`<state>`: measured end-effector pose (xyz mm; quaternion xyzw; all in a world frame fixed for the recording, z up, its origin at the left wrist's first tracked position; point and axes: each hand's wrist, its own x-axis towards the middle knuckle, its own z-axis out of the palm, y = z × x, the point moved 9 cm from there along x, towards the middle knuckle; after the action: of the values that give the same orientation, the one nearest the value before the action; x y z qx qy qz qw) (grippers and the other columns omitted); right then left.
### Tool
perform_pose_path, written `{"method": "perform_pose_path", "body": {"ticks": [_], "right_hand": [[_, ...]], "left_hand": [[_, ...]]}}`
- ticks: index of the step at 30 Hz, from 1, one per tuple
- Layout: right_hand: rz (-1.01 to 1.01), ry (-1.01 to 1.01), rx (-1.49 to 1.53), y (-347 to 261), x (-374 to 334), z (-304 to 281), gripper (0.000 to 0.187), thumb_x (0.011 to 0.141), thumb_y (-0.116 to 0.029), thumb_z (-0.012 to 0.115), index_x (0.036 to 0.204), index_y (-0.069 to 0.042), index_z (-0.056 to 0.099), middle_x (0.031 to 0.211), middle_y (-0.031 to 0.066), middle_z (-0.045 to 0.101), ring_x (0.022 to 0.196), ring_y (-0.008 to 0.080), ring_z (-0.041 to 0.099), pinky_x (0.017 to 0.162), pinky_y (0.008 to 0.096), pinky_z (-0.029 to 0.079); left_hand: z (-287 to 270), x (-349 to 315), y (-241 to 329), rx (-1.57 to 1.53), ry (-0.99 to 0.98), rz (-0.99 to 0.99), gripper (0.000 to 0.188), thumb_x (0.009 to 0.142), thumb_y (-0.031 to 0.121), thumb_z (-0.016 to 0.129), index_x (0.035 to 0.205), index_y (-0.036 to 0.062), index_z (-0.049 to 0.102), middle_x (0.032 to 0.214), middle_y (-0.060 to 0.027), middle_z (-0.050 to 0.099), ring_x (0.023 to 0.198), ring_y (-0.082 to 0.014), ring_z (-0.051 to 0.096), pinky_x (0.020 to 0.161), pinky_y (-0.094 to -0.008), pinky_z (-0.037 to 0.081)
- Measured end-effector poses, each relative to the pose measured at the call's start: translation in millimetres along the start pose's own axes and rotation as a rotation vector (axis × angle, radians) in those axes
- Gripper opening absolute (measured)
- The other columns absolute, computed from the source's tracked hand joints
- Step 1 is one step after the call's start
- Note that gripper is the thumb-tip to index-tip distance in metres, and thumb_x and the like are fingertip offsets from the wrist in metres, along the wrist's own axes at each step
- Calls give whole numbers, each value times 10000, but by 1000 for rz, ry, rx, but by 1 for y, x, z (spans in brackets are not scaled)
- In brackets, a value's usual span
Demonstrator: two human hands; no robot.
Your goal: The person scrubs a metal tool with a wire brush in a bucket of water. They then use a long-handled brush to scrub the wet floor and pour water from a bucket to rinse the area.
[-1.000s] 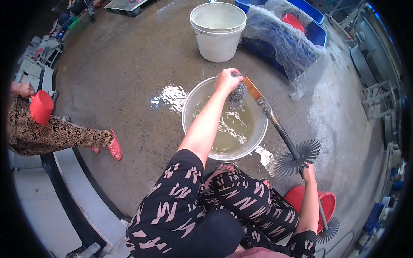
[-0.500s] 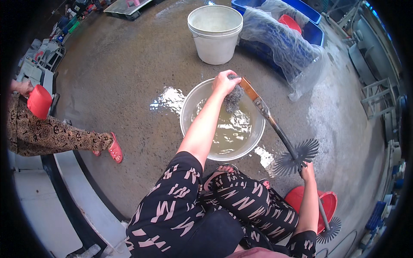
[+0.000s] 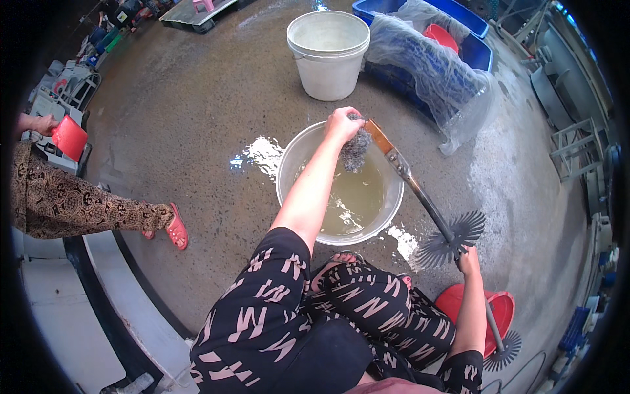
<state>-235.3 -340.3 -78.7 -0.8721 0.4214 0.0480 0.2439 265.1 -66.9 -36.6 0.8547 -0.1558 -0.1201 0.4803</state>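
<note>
My left hand (image 3: 342,125) is closed on a grey, wiry scouring pad (image 3: 355,151) above a wide translucent tub (image 3: 283,185) of murky water. The pad hangs down beside the flat orange-brown end of a long metal shaft (image 3: 423,197); whether it touches that end I cannot tell. My right hand (image 3: 468,261) grips the shaft lower down, just below a dark disc of radiating fins (image 3: 451,241). The shaft slants from above the tub down toward my right side. A second finned disc (image 3: 503,350) shows beyond my right forearm, on a rod by a red bucket (image 3: 504,312).
Past the tub stands a white bucket (image 3: 328,77). Blue crates (image 3: 407,82) with clear plastic sheeting (image 3: 453,79) lie at the far right. To the left, another person's hand (image 3: 46,125) holds a red scoop (image 3: 69,138). Wet patches shine on the concrete floor (image 3: 197,131).
The other person's red scoop has shifted to the right and tilted. Ripples on the tub's water have calmed. My hands, the pad and the shaft stay almost in place.
</note>
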Motion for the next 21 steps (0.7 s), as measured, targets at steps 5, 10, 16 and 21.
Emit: {"method": "perform_pose_path", "body": {"ticks": [5, 10, 16, 21], "right_hand": [[8, -33, 5, -9, -1, -1, 337, 942, -232, 396, 1135, -36, 591, 1148, 244, 578, 1104, 405, 522, 924, 430, 414], [46, -56, 5, 32, 12, 13, 346, 943, -235, 396, 1143, -44, 604, 1168, 240, 573, 1140, 401, 508, 948, 437, 403], [22, -53, 32, 12, 7, 9, 357, 942, -256, 399, 1149, -48, 604, 1173, 241, 569, 1145, 397, 508, 952, 437, 401], [43, -42, 17, 4, 1, 2, 355, 941, -259, 404, 1112, -40, 625, 1139, 243, 585, 1120, 398, 521, 941, 429, 409]], "left_hand": [[-9, -9, 10, 20, 43, 57, 276, 683, 278, 784, 880, 99, 709, 837, -101, 701, 813, -183, 656, 781, -333, 499], [3, 1, -2, -31, -32, 25, 307, 673, 288, 801, 885, 90, 703, 861, -104, 696, 835, -191, 649, 791, -341, 495], [-1, -1, -5, -59, -26, 59, 352, 659, 300, 824, 891, 74, 688, 861, -98, 688, 838, -176, 636, 784, -336, 493], [5, -11, 3, -59, -56, 149, 471, 624, 297, 848, 981, 69, 641, 879, -90, 669, 834, -170, 622, 785, -330, 494]]}}
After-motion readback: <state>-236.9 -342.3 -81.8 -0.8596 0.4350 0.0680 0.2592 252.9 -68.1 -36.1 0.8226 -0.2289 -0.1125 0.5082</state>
